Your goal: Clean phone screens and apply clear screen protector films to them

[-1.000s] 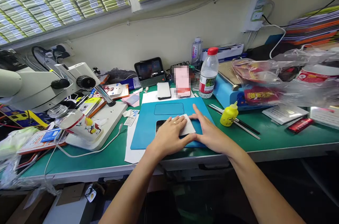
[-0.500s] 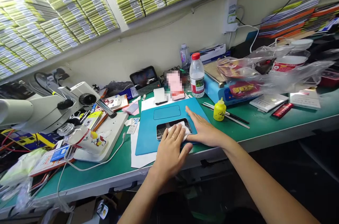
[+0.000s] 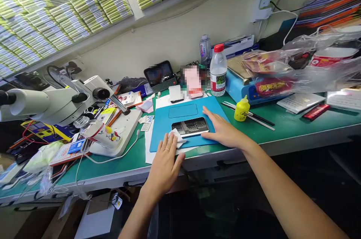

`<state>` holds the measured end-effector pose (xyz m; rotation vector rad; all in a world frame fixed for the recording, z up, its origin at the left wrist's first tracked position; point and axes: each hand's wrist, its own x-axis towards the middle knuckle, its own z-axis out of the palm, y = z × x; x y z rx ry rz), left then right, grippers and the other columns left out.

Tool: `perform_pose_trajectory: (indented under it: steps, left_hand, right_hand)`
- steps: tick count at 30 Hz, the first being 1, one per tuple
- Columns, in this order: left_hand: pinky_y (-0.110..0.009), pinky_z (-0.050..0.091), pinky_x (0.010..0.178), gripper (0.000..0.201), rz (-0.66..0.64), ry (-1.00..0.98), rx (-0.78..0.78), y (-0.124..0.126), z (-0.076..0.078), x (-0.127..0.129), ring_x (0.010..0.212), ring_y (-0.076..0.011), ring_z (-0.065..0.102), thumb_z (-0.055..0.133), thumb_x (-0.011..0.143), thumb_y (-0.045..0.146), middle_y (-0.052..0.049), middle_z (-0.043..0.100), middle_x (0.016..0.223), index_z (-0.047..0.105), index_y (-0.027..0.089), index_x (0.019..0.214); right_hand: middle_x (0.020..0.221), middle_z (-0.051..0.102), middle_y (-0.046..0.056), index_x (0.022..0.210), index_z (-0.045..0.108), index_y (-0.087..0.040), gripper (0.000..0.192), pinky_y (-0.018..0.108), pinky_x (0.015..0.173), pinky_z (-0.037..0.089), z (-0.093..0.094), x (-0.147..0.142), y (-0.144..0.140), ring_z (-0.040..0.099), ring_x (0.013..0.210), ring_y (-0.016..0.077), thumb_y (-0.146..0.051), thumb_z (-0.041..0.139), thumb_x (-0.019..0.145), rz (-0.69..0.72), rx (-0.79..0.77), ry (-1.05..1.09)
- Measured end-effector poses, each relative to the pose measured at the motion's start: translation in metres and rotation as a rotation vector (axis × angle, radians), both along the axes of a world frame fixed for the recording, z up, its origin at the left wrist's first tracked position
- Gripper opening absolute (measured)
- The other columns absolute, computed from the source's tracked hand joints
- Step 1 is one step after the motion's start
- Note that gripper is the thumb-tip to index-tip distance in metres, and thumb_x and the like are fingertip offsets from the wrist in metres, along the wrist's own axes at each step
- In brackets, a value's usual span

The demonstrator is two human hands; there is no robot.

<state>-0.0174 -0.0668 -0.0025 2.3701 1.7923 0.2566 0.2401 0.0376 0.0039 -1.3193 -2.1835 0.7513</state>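
**Two flat hands on a blue mat at a crowded repair bench**

A green-topped workbench (image 3: pixel 282 133) runs the width of the view, its near edge just above the person's forearms. On it lies a blue mat (image 3: pixel 163 133) with sheets of white paper beneath it.

The left hand (image 3: pixel 165 162) lies palm down, fingers spread and flat, at the mat's near edge; its fingertips press a crumpled white wipe (image 3: pixel 176 137) against the mat and grip nothing. The right hand (image 3: pixel 222 131) is also open and flat, palm down on the mat's right part, its fingers resting beside the right end of a dark phone (image 3: pixel 190 126). The phone lies flat on the mat, lengthwise across it, with the wipe touching its near left corner.

To the right of the mat stands a small yellow bottle (image 3: pixel 241 109), with thin tools lying just behind it. To the left sits a microscope (image 3: pixel 56 99) on a white base. Farther back, near the wall, stand a red-capped water bottle (image 3: pixel 218 71) and a small dark screen (image 3: pixel 158 73). Above, shelves hold rows of green boxes (image 3: pixel 84 2).
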Motion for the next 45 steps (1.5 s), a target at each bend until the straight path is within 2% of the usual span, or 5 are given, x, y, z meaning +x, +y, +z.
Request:
perform_pose_trajectory:
  steps: [14, 25, 34, 40, 45]
  left_hand:
    - [-0.053, 0.017, 0.126, 0.059, 0.061, -0.016, -0.065, -0.008, 0.000, -0.002, 0.155, -0.0246, 0.000, 0.020, 0.109, 0.041, -0.004, 0.009, 0.169, 0.008, 0.020, 0.163]
    - [-0.045, 0.019, 0.127, 0.056, 0.061, -0.023, -0.127, 0.050, 0.019, 0.004, 0.155, -0.0218, 0.010, 0.022, 0.106, 0.029, -0.003, 0.018, 0.167, 0.028, 0.013, 0.159]
    - [-0.044, 0.023, 0.126, 0.057, -0.059, 0.021, -0.084, 0.069, 0.025, 0.059, 0.154, -0.0240, 0.018, 0.027, 0.105, 0.031, -0.011, 0.025, 0.164, 0.032, 0.007, 0.156]
    - [-0.043, 0.027, 0.124, 0.058, -0.128, 0.037, 0.009, 0.078, 0.022, 0.102, 0.151, -0.0276, 0.028, 0.030, 0.104, 0.032, -0.016, 0.034, 0.161, 0.036, 0.003, 0.153]
    - [-0.044, 0.025, 0.124, 0.055, -0.147, 0.047, 0.071, 0.066, 0.023, 0.100, 0.149, -0.0277, 0.032, 0.031, 0.102, 0.027, -0.016, 0.038, 0.159, 0.041, 0.002, 0.150]
  right_hand:
    - [0.162, 0.039, 0.010, 0.162, 0.021, -0.026, 0.087, 0.054, 0.118, 0.033, -0.007, -0.001, 0.003, 0.033, 0.149, 0.0348, -0.048, 0.061, 0.088, -0.003, 0.020, -0.039]
    - [0.161, 0.039, 0.014, 0.161, 0.021, -0.021, 0.092, 0.057, 0.119, 0.030, -0.009, -0.007, 0.003, 0.035, 0.148, 0.0376, -0.058, 0.060, 0.087, -0.007, 0.086, -0.100]
    - [0.160, 0.043, 0.010, 0.163, 0.003, -0.025, 0.097, 0.055, 0.117, 0.035, -0.009, -0.001, 0.004, 0.040, 0.146, 0.0323, -0.062, 0.054, 0.090, -0.132, -0.075, 0.150]
    - [0.160, 0.043, 0.011, 0.161, 0.017, -0.024, 0.083, 0.051, 0.120, 0.031, -0.009, 0.001, 0.005, 0.040, 0.146, 0.0290, -0.072, 0.032, 0.095, -0.185, -0.156, 0.320]
    - [0.160, 0.043, 0.011, 0.160, 0.024, -0.021, 0.085, 0.048, 0.123, 0.025, -0.005, 0.001, 0.004, 0.037, 0.148, 0.0279, -0.074, 0.023, 0.094, -0.181, -0.169, 0.334]
